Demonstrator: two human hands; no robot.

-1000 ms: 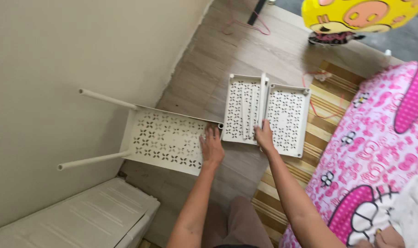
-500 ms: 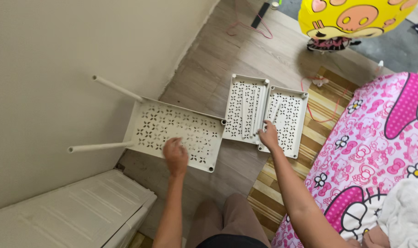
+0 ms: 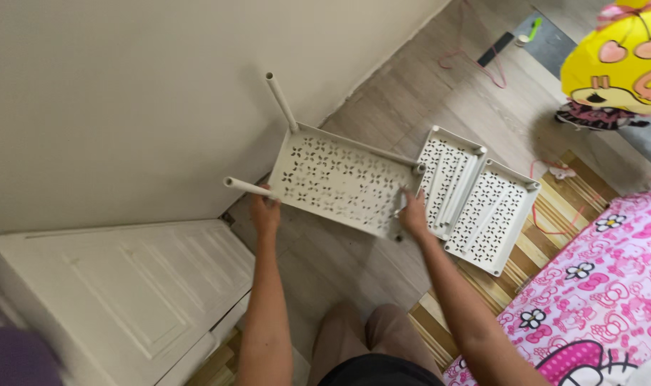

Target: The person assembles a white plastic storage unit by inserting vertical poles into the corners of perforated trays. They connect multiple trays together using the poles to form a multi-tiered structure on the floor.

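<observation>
Left hand: the left hand (image 3: 265,211) is closed around the near corner of the white perforated plastic shelf panel (image 3: 337,180), right where a white tubular leg (image 3: 248,188) joins it.
Right hand: the right hand (image 3: 414,214) grips the opposite short edge of the same panel, fingers curled over its rim; how firmly it holds is hard to judge from this angle.
Shelf panel: it is held between both hands, tilted, beside the cream wall (image 3: 139,100), and seems raised above the grey wood-look floor (image 3: 382,121). A second white tubular leg (image 3: 282,102) stands up from its far corner.
Other panels: two more white perforated shelf panels (image 3: 475,200) lie flat on the floor just beside the right hand, side by side and touching, with loose white tubes resting in them.
Near the left arm: a white panelled cabinet (image 3: 125,286) fills the lower left.
Right side: a pink cartoon-print bedspread (image 3: 611,300) lies next to a striped woven mat (image 3: 554,214).
Far corner: a yellow cartoon balloon (image 3: 622,64) hangs above the floor, well apart from the hands.
</observation>
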